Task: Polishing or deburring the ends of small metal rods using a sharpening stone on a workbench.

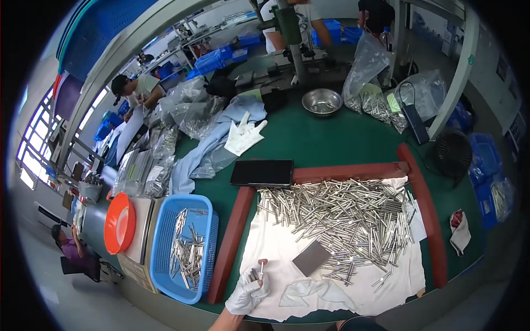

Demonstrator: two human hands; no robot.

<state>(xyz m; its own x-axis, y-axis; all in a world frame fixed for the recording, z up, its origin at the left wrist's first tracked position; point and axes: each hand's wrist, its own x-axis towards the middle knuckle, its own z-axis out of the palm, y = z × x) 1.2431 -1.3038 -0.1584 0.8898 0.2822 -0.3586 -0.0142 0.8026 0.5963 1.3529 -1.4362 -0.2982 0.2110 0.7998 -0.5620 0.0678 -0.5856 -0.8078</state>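
Workshop floor, small metal parts.
Green bench [309,135], heaped metal pins [348,220], blue basket [212,243], bagged parts [375,108], people [146,85] at other stations.

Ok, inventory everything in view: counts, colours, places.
Workbench: one, green, centre
Cloth: one, white, near side
Bars: three, dark red, left, beyond and right of cloth
Basket: one, blue, left of bars
Metal pins: too many to count, silver, on cloth, in basket
Plate: one, dark grey, on cloth
Flat device: one, black, at bars' far-left corner
Splayed glove: one, white, beyond device
Basin: one, orange, left of basket
Bowl: one, silver, far side
Fan: one, black, right
Plastic bags: several, clear, far side
Other people: several, mixed clothing, background
Left hand: one, white-gloved, near edge, holding pins
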